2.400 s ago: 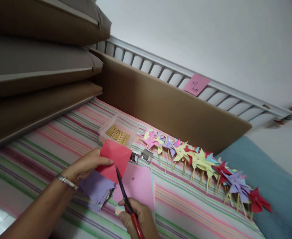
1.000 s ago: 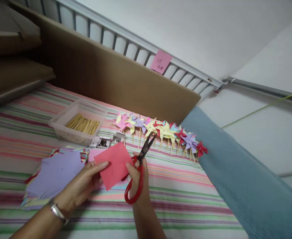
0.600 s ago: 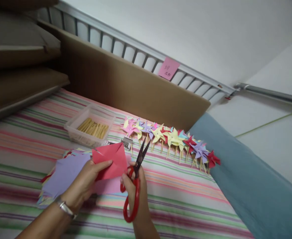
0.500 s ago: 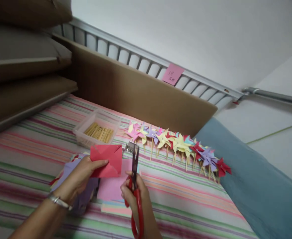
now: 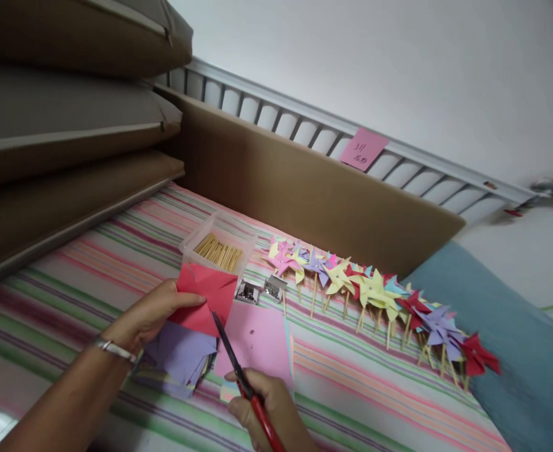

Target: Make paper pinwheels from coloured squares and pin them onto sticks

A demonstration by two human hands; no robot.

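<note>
My left hand [image 5: 147, 314] pinches a red paper square [image 5: 205, 298], thumb on top, and holds it above a stack of coloured paper. My right hand [image 5: 269, 411] grips red-handled scissors [image 5: 238, 370]; the dark blades point up-left and their tip meets the red square's lower edge. A silver bracelet [image 5: 113, 349] circles my left wrist. Under the hands lie a purple sheet pile [image 5: 179, 355] and a pink sheet [image 5: 257, 342].
A clear plastic tub of wooden sticks [image 5: 220, 251] stands behind the red paper. Two small metal boxes [image 5: 262, 290] lie beside it. A row of paper pinwheels [image 5: 375, 292] runs rightward on the striped cloth [image 5: 92, 270]. A brown board [image 5: 314, 194] and stacked cushions [image 5: 59, 113] border the area.
The view has swung left. The scissors turned from pointing up beside the paper to pointing up-left, their tip now at the red square's lower edge. My left hand still holds the square.
</note>
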